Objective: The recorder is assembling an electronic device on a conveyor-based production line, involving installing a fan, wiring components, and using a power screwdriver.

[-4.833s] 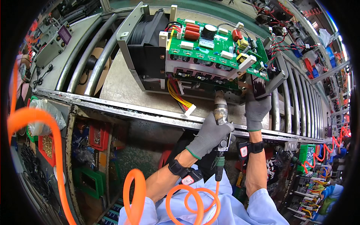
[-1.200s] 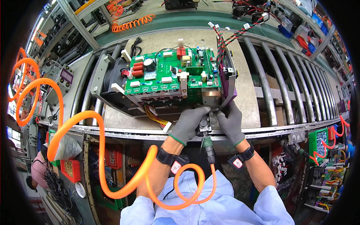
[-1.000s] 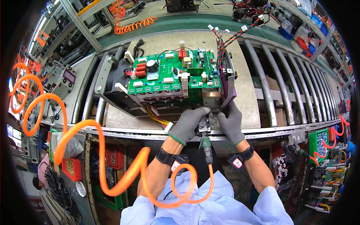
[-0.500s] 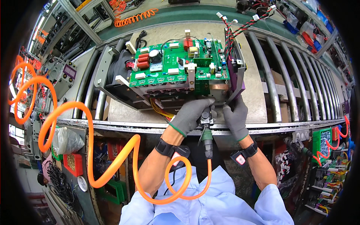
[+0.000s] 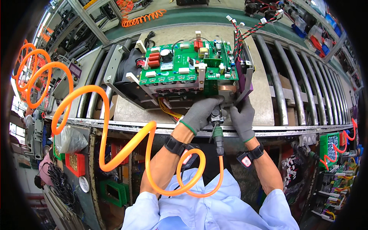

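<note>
A person in a light blue shirt is working at a roller worktop [image 5: 285, 96] of metal bars, both hands in grey gloves. The left hand [image 5: 199, 113] is wrapping its fingers shut around a pneumatic screwdriver [image 5: 216, 119], holding it upright against the near right corner of an electronic unit [image 5: 180, 78]. The right hand [image 5: 242, 117] is pressing, fingers curled, against the unit's near edge just beside the tool, touching the purple side panel [image 5: 245, 78]. The unit is lying near the worktop's front edge, a green circuit board [image 5: 184, 67] facing up, red and black wires [image 5: 251, 27] rising from its far right corner. A coiled orange air hose [image 5: 115, 153] is looping from the tool's base toward the left, below the front edge.
</note>
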A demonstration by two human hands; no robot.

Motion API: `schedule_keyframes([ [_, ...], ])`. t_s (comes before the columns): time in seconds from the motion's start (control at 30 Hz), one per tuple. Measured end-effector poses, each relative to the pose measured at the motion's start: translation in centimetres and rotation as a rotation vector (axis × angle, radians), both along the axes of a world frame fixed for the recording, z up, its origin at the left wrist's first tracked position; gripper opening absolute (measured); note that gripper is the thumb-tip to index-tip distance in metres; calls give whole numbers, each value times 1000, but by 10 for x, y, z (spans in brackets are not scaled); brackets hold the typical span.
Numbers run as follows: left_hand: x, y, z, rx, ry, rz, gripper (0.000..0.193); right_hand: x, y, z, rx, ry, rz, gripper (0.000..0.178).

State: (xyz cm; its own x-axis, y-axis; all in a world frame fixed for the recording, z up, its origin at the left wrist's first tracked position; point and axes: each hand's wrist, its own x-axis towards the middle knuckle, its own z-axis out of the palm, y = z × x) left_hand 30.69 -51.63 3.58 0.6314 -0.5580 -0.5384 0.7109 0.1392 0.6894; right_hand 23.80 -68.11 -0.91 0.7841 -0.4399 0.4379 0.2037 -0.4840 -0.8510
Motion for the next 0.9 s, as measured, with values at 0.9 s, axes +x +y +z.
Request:
schedule_keyframes([
  [0.9,-197,335,8,-156,284,675,31,-16,160,71,-416,-188,740,36],
])
